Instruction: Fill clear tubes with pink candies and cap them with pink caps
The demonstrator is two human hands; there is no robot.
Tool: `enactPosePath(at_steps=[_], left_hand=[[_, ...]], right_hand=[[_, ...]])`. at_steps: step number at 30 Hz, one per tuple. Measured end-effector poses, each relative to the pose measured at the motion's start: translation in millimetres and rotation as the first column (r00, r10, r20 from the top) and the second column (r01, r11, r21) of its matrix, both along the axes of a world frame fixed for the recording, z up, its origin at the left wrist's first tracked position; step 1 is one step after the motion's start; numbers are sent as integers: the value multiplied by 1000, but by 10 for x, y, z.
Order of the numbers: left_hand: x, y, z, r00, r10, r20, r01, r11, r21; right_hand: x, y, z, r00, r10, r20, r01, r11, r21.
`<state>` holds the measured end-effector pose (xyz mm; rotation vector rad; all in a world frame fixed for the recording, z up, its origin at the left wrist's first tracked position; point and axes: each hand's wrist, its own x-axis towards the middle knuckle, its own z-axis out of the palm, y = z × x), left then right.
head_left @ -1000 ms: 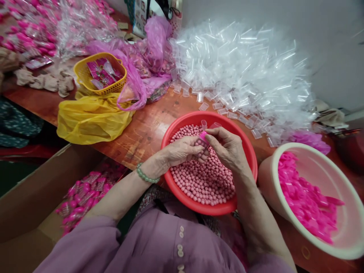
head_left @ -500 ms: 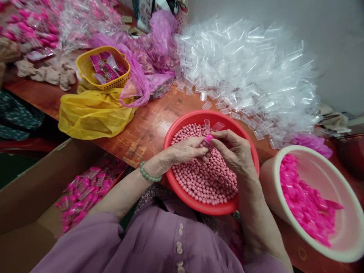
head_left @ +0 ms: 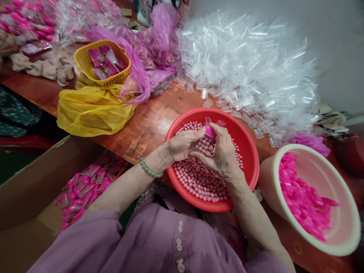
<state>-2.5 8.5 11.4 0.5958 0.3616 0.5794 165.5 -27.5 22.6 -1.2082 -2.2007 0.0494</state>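
Note:
Over the red basin [head_left: 254, 167], both hands hold one small clear tube [head_left: 203, 145] of pink beads, topped by a bright pink cap [head_left: 210, 132]. My left hand [head_left: 183, 146] wraps the tube from the left, its thumb along the upper side by the cap. From the other side, my right hand [head_left: 224, 151] closes on it, fingers against the cap and thumb near the lower end. Loose pink beads [head_left: 199, 184] fill the basin beneath. Two empty clear tubes [head_left: 220, 123] stick out at the basin's far side, partly behind the right fingers.
A heap of clear tubes [head_left: 250, 72] covers the table's back right. To the right stands a white tub [head_left: 345, 212] of pink plastic pieces [head_left: 304, 197]. Left are a yellow basket [head_left: 81, 62], a yellow bag [head_left: 93, 112] and a cardboard box [head_left: 34, 170] holding pink packed pieces [head_left: 82, 193].
My right hand has shifted from pinching the cap to gripping cap and tube together. The bead-filled tube is now turned more into sight between both hands.

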Motion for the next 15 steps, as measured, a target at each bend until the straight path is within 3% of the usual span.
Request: enactPosePath(at_steps=[4, 15], left_hand=[[25, 10, 6, 997, -76, 12, 77, 997, -20], [57, -18, 73, 1000, 8, 2, -8, 996, -85]], right_hand=[[-26, -4, -26, 999, -34, 13, 33, 997, 72], [-40, 19, 0, 994, -57, 88, 42, 986, 162]])
